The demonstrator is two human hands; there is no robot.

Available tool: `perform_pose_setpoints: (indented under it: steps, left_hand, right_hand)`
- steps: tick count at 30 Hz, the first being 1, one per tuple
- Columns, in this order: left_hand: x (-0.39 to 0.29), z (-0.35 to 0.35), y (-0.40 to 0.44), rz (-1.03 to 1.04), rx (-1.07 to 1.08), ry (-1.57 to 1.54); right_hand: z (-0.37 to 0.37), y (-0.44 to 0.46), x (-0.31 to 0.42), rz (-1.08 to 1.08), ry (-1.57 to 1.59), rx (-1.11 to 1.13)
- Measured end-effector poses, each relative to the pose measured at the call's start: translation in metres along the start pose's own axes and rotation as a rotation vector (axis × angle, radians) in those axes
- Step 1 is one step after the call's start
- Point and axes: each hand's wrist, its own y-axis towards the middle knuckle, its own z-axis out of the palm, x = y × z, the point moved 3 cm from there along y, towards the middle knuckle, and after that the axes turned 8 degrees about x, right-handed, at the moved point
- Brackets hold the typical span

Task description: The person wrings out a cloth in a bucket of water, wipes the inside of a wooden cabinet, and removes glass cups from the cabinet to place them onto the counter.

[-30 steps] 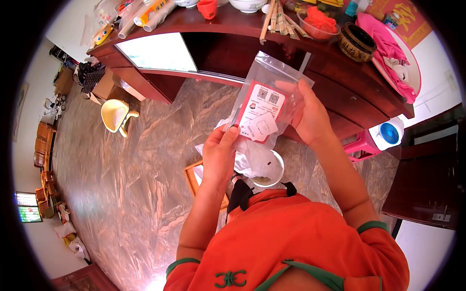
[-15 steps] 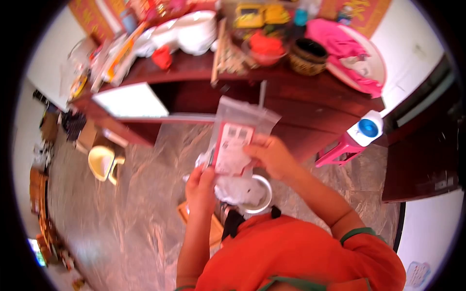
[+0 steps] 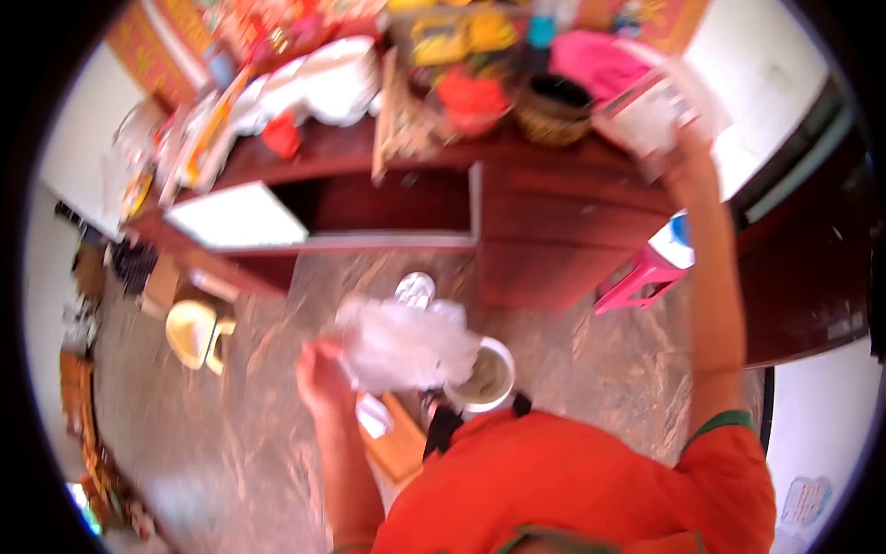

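Note:
My left hand is closed on the edge of a crumpled whitish plastic bag, which hangs out to the right of it. The bag is blurred, and I cannot make out its contents. Far to the right, my right hand grips a clear plastic packet with a red-and-white printed label. The packet is over the right end of the dark red cabinet, in front of pink cloth. Whether it touches the cabinet top, I cannot tell.
Beneath the bag stand a white bucket and a wooden stool. A dark patterned pot, a bowl with red contents and wooden sticks line the cabinet top. A pink stool is at the right, a yellow child's seat at the left.
My right hand has carried the labelled packet up and right to the cabinet's end. My left hand has moved slightly left with the crumpled bag, uncovering more of the bucket.

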Motion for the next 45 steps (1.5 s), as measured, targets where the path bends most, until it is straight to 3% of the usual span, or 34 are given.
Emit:
perform_pose_setpoints:
  steps: [2, 5, 8, 11, 13, 14, 15, 16, 17, 19, 20, 21, 22, 24, 27, 29, 32, 35, 39, 40, 42, 43, 45]
  left_hand:
    - [-0.009, 0.001, 0.007, -0.023, -0.081, -0.281]
    - [-0.013, -0.011, 0.009, -0.060, -0.032, -0.578]
    - [-0.020, -0.017, 0.005, -0.052, -0.024, -0.686]
    - [-0.023, -0.029, 0.003, -0.023, -0.003, -0.736]
    - [-0.023, -0.043, 0.000, 0.023, 0.007, -0.834]
    - [-0.021, -0.054, -0.003, 0.053, 0.063, -0.826]
    - [-0.022, -0.055, -0.002, 0.050, -0.028, -0.854]
    - [-0.024, -0.051, -0.001, 0.050, -0.118, -0.881]
    - [-0.024, -0.048, 0.000, 0.050, -0.208, -0.910]
    - [-0.020, -0.033, 0.007, 0.025, -0.103, -0.785]
    - [-0.020, -0.015, 0.014, -0.012, -0.090, -0.719]
    - [-0.017, 0.002, 0.020, -0.051, -0.073, -0.654]
    - [-0.008, 0.016, 0.025, -0.125, -0.068, -0.564]
    - [0.017, 0.046, 0.027, -0.242, 0.034, -0.284]
    - [0.048, 0.100, 0.006, -0.357, 0.395, 0.298]
    - [0.060, 0.122, -0.011, -0.199, 0.621, 0.712]
    - [0.056, 0.135, -0.025, -0.313, 0.770, 0.789]
    - [0.060, 0.120, -0.028, -0.223, 0.777, 0.774]
    - [0.080, 0.065, -0.041, -0.463, 0.504, 0.692]
    - [0.080, 0.050, -0.046, -0.542, 0.426, 0.664]
    - [0.087, 0.015, -0.056, -0.691, 0.283, 0.638]
    - [0.094, -0.005, -0.065, -0.763, 0.219, 0.642]
    - [0.100, -0.038, -0.077, -0.774, 0.060, 0.651]
  right_hand:
    - [-0.024, 0.050, 0.003, -0.082, -0.198, 0.226]
    - [-0.036, 0.105, -0.002, 0.026, -0.144, 0.272]
    - [-0.047, 0.133, -0.012, 0.118, -0.325, 0.059]
    - [-0.074, 0.149, -0.013, 0.202, -0.590, 0.042]
    - [-0.065, 0.137, 0.010, -0.073, -1.313, -0.060]
    - [-0.056, 0.118, 0.016, -0.315, -1.422, -0.077]
    - [-0.043, 0.095, 0.021, -0.561, -1.540, -0.128]
    - [-0.013, 0.049, 0.022, -0.876, -1.384, -0.145]
    - [0.013, 0.015, 0.013, -0.760, -1.203, -0.019]
    - [0.073, -0.067, -0.021, -0.497, -0.972, 0.263]
    - [0.089, -0.099, -0.056, -0.267, -0.767, 0.526]
    - [0.122, -0.141, -0.081, -0.261, -0.755, 0.827]
    - [0.134, -0.169, -0.117, -0.030, -0.792, 0.974]
    - [0.151, -0.217, -0.181, 0.111, -0.959, 1.200]
    - [0.162, -0.243, -0.229, 0.301, -0.800, 1.149]
    - [0.164, -0.243, -0.239, 0.319, -0.793, 1.136]
    - [0.156, -0.230, -0.251, 0.300, -0.845, 1.126]
    - [0.134, -0.208, -0.270, 0.236, -1.021, 1.124]
    - [0.041, -0.177, -0.310, 0.086, -1.510, 1.058]
    - [0.000, -0.176, -0.321, 0.028, -1.531, 0.974]
    - [-0.118, -0.188, -0.344, -0.054, -1.262, 0.709]
    - [-0.151, -0.197, -0.344, 0.224, -1.272, 0.551]
    - [-0.198, -0.198, -0.345, 0.466, -1.531, 0.561]
